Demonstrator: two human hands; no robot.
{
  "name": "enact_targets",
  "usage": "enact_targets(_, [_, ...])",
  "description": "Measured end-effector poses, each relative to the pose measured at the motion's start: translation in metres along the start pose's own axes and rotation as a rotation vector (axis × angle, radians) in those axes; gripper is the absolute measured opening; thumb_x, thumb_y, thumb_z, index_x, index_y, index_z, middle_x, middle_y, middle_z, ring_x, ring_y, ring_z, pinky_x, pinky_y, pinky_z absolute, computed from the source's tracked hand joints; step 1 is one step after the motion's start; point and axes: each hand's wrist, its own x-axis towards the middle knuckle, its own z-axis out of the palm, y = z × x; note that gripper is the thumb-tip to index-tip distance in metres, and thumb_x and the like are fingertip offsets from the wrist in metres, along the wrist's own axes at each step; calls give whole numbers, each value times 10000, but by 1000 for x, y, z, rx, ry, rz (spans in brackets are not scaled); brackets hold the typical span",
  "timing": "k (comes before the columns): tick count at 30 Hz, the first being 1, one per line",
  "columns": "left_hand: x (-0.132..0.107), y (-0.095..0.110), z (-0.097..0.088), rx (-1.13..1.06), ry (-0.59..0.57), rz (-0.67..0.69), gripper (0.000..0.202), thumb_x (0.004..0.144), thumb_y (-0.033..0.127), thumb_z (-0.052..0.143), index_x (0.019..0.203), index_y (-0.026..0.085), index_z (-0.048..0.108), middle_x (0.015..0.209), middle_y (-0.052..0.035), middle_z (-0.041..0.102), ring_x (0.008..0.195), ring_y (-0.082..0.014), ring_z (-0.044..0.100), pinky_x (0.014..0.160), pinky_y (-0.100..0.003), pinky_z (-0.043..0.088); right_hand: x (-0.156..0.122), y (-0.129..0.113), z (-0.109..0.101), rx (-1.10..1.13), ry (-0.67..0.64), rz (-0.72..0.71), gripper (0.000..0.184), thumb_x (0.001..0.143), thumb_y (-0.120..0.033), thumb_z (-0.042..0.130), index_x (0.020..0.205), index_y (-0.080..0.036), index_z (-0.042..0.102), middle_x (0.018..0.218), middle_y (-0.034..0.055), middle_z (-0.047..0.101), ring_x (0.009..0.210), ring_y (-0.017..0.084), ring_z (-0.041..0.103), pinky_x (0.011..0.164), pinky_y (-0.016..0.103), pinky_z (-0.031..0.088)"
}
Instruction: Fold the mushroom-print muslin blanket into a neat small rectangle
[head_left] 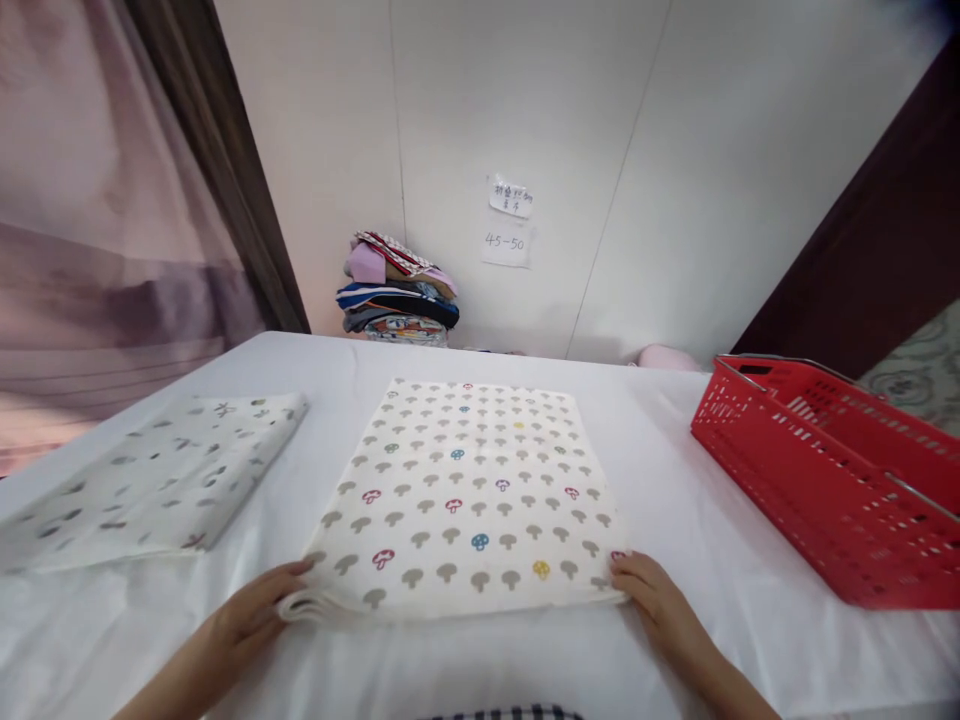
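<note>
A folded white cloth printed with mushrooms (480, 500) lies flat before me, most mushrooms grey and a few red, blue, yellow or purple. At its near left corner, where the folded layers curl, my left hand (251, 610) is closed with its fingers on the edge. My right hand (660, 605) grips the near right corner, fingertips on top and thumb hidden. To the left lies a second folded white cloth with scattered leaf-like prints (172, 475), apart from both hands.
A white-covered table (652, 480) bears the cloths. On its right stands a red plastic basket (817, 480) with metal handles. Behind the table rises a stack of folded fabrics (397, 290) against the wall, near a paper sign (506, 243) reading 45-50. A pinkish curtain (97, 200) hangs left.
</note>
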Motion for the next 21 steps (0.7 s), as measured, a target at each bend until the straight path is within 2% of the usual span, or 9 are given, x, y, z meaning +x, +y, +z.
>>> enact_targets(3, [-10,-6,7,97,-36,36,306,796,421,474,989,302,678,1233,-14,588,1114,-253,564,931,-347,483,2,-3,0,-18,21,-38,331,838,-101,411,1004,-280,636,1009,53,669,988,195,616,871,391,512])
enact_targets(6, [-15,4,8,225,-21,123,289,772,334,508,1017,299,657,1240,-13,583,1160,-248,527,958,-353,466,6,-5,-1,-55,27,-53,321,830,-80,409,982,-256,631,997,57,661,971,191,609,852,378,509])
enact_targets(9, [-18,28,12,361,10,246,355,738,260,531,1080,300,622,1195,-18,610,1159,-253,523,1029,-425,383,9,-11,-2,-99,-3,-48,338,813,-44,387,959,-231,627,998,66,647,976,199,588,893,416,467])
enact_targets(12, [-18,60,19,436,6,319,369,784,172,449,1107,272,597,1174,-31,615,1143,-224,528,1057,-465,309,13,-22,-4,-112,-83,-49,360,794,-23,385,1001,-205,617,1023,81,627,1006,211,557,952,458,398])
enact_targets(16, [-13,98,33,476,14,372,337,828,102,372,1044,204,610,1075,-63,644,1080,-214,547,1039,-470,296,23,-38,-4,-93,-180,-83,355,800,-42,403,1048,-190,611,1042,93,613,999,224,538,959,461,358])
enact_targets(21, [-7,128,53,487,-9,439,272,875,114,374,1005,181,604,1002,-69,639,975,-197,558,986,-438,345,38,-58,2,-81,-214,-98,354,821,-56,391,1063,-187,614,1043,101,615,969,235,532,856,419,388])
